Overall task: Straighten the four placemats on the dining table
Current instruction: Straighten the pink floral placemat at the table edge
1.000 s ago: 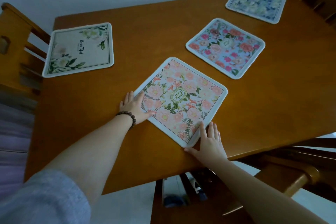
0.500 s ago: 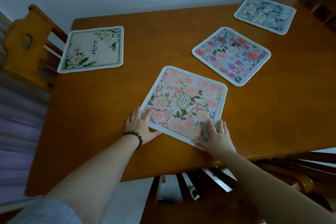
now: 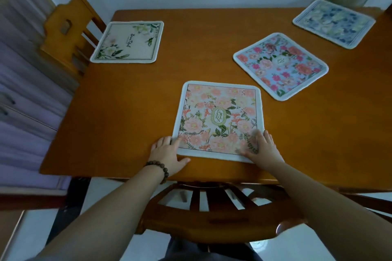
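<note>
Left hand point(image 3: 167, 152) and right hand point(image 3: 264, 148), fingers straight, press the near corners of the peach floral placemat point(image 3: 218, 119), lower centre, square to the desk point(image 3: 131, 112) edge; oval label: "GARDEN". Cream placemat point(image 3: 129, 42) upper left, script unreadable; pink-on-blue placemat point(image 3: 281, 65) and blue placemat point(image 3: 334, 23) upper right, both askew.

Peach floral placemat point(image 3: 218, 116) lies square; pink point(image 3: 280, 65) and blue point(image 3: 333, 23) placemats skewed; cream placemat point(image 3: 127, 42) far-left.

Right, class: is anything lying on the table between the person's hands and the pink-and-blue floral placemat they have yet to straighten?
Nothing visible does. Both hands, left and right, rest on the peach placemat; only bare table separates it from the tilted pink-and-blue placemat.
</note>
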